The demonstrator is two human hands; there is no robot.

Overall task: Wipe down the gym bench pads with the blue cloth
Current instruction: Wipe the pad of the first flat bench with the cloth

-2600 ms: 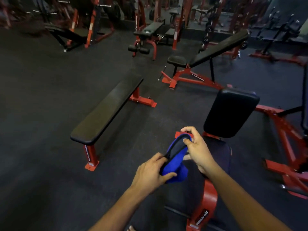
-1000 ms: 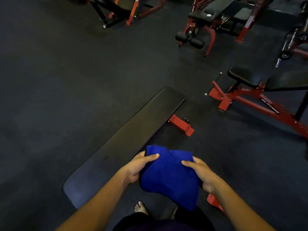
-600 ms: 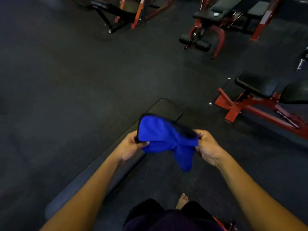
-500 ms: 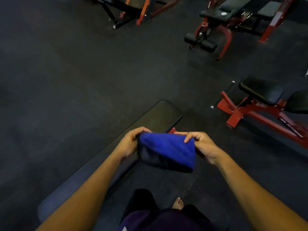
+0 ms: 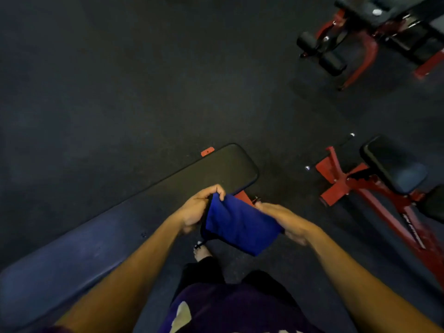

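Observation:
The blue cloth [image 5: 236,224], folded, hangs in the air between my two hands. My left hand [image 5: 197,207] pinches its upper left corner with curled fingers. My right hand [image 5: 286,221] grips its right edge; its fingers are partly hidden behind the cloth. Below and to the left lies the long flat bench with a black pad [image 5: 149,212], running from the lower left to the centre. The cloth hovers just off the pad's right side, not touching it.
An adjustable bench with a red frame [image 5: 360,188] and black seat pad [image 5: 394,167] stands to the right. Another red machine with foam rollers [image 5: 322,54] is at the top right. Dark rubber floor [image 5: 120,80] spreads to the left. My bare foot [image 5: 201,252] shows below the cloth.
I have stepped closer to the flat bench and look down more steeply. The cloth has been refolded between my hands and now hangs lower on the right.

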